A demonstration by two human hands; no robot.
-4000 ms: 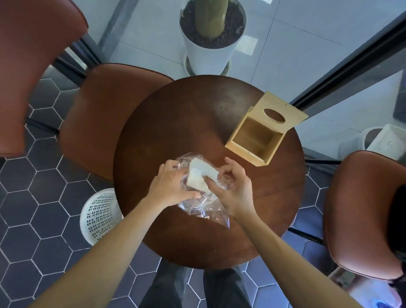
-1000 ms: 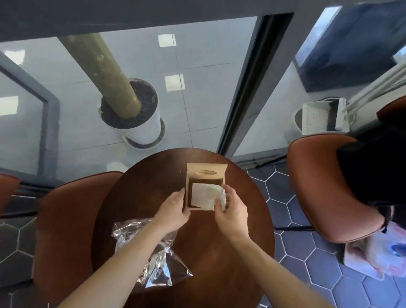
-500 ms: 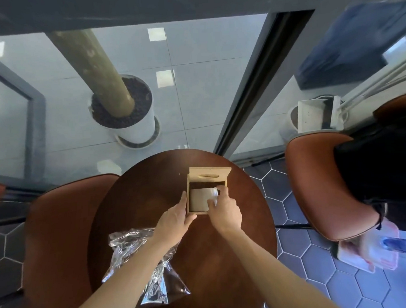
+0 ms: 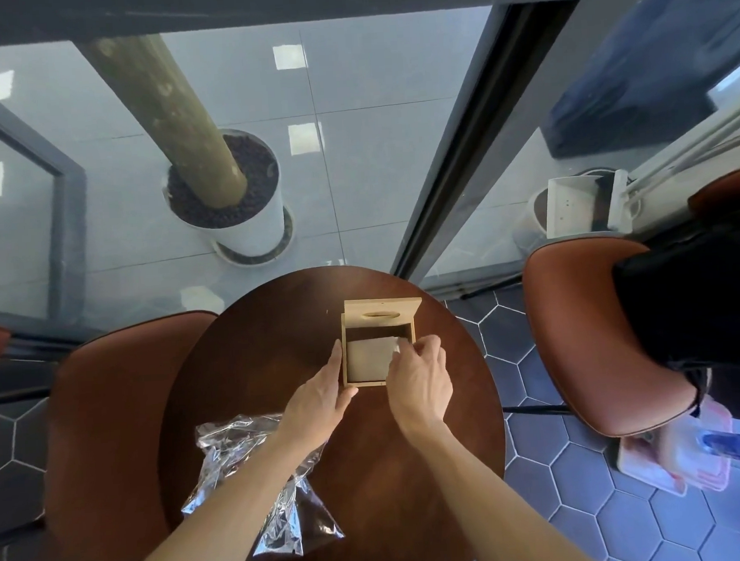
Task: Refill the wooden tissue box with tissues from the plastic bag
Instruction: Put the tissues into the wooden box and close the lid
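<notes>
The wooden tissue box [image 4: 344, 350] stands open on the round dark table [image 4: 252, 363], its lid [image 4: 380, 312] with an oval slot tipped up at the back. A white stack of tissues [image 4: 369, 362] lies inside the box. My left hand [image 4: 321, 401] rests flat against the box's left wall, fingers straight. My right hand [image 4: 420, 380] reaches over the box's right rim, its fingertips pinching the tissues' right corner. The crumpled clear plastic bag [image 4: 235, 446] lies on the table at the near left, partly under my left forearm.
Brown chairs stand at the left [image 4: 110, 422] and right [image 4: 577, 333] of the table. A person in black sits on the right chair. A white planter [image 4: 245, 226] with a trunk stands beyond the glass. Hexagon floor tiles surround the table.
The tissues have gone from the bag on the table into the box. Over the last second they sank down inside, and my left hand moved to the box's left wall.
</notes>
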